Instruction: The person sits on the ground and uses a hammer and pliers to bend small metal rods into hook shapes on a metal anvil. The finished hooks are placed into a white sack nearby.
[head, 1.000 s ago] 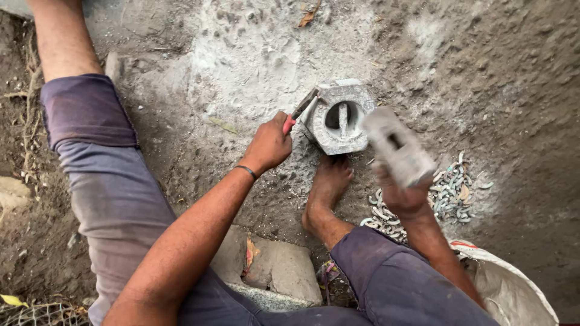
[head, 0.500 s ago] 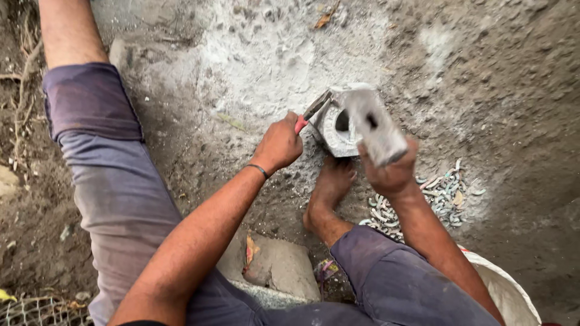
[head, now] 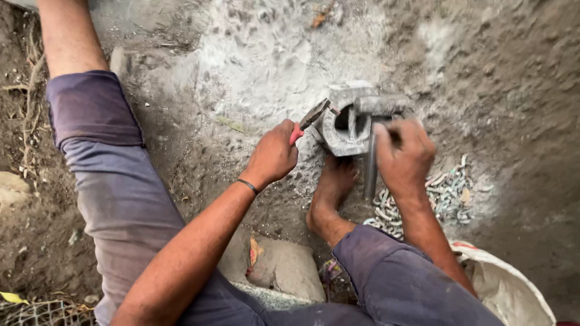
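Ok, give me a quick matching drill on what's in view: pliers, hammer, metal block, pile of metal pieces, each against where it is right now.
Things:
1. pliers
2. hammer
3. metal block
4. pile of metal pieces

Places:
A. on the ground by the toes of the bare foot
B. in the right hand
C. on the dirt right of the foot
D. in the left hand

Pairs: 1-D, 2-B, 3-A, 4-C

Dirt ground (head: pixel 181 133): metal block (head: pixel 344 130), scrap pile (head: pixel 447 196).

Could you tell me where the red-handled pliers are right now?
In the head view, the pliers are in the left hand, left of centre, with their tips at the left rim of the grey metal block beyond the bare foot.
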